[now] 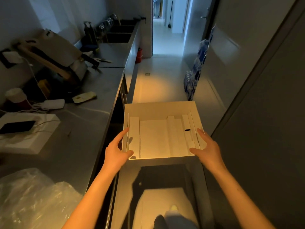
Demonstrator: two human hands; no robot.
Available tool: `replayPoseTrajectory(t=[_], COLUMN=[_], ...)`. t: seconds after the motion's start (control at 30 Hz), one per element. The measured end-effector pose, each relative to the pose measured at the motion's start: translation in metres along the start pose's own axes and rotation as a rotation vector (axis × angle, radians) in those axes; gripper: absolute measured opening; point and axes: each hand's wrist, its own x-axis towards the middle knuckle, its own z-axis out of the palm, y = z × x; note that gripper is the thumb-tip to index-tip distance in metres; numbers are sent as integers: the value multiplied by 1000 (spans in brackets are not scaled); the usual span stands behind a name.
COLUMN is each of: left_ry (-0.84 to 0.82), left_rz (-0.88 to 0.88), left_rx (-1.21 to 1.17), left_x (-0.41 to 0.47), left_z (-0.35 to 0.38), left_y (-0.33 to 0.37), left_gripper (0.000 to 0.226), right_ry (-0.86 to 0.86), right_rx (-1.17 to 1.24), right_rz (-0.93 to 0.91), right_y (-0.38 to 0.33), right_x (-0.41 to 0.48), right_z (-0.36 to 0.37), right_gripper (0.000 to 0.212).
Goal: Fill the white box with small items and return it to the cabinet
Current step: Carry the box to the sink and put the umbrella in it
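Box [158, 109], white and lidless, is held up in the air over the floor [158, 83], just right of the steel surface [92, 116]. Its near edge faces the person. Inside it lie flat white card inserts, one of them with a small dark slot near the right wall.

The left hand [115, 151] grips the box at its near left corner. The thumb is hooked over the rim into the box and the fingers are stretched along the outside of the left wall. The right hand [209, 146] does the same at the near right corner, thumb inside and fingers along the right wall. Both forearms are bare.

On the surface, well left of the box, a dark phone [16, 127] lies on a white slab with cables running to it. A white adapter [52, 104] sits just behind it. Crumpled clear plastic [33, 195] lies at the near left. Further back there is a sink [118, 38] set into the surface. A red extinguisher [139, 55] stands on the floor beyond.
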Motion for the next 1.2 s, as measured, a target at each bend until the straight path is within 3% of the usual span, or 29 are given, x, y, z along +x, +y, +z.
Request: replayPoseTrajectory(t=[0.33, 0.8, 1.2], left_ry=[-19, -11, -70], left_rz=[-1, 1, 44], left_rx=[-34, -50, -138], left_x=[147, 429, 711], left_z=[29, 71, 90], left_y=[1, 48, 28], left_gripper=[93, 86, 88], right_ry=[34, 50, 101], right_rx=[-29, -70, -31], right_rz=[-2, -65, -27], right_y=[-7, -54, -90], right_x=[139, 434, 693], right_z=[19, 36, 108], right_gripper=[86, 83, 80])
